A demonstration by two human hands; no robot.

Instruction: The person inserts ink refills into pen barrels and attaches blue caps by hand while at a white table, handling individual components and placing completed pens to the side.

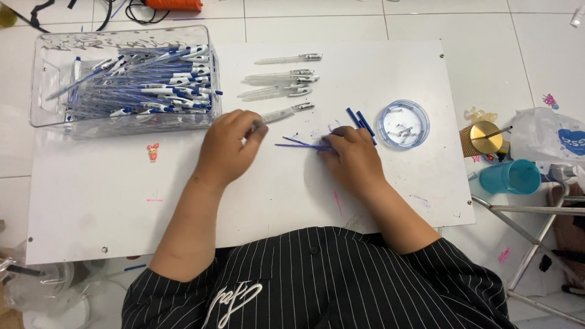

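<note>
Left hand [228,146] grips a clear plastic pen barrel with silver clip [283,113] by its end, mid-board. Right hand [350,155] pinches thin blue ink refills [301,145] flat on the white board [91,201]. Round clear dish of metal springs [403,125] sits right; clear rectangular bin of blue-white pens [131,79] upper left; small pink sticker [153,152] below it.

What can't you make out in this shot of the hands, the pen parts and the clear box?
- Head view: left hand is motion-blurred, so its grip on the clear pen barrel is unclear.
- Right hand covers the ends of the thin blue refills; whether its fingers pinch them is hidden.
- Springs in the round clear dish are too small to count.
- Pens in the clear box overlap, so no count.
</note>
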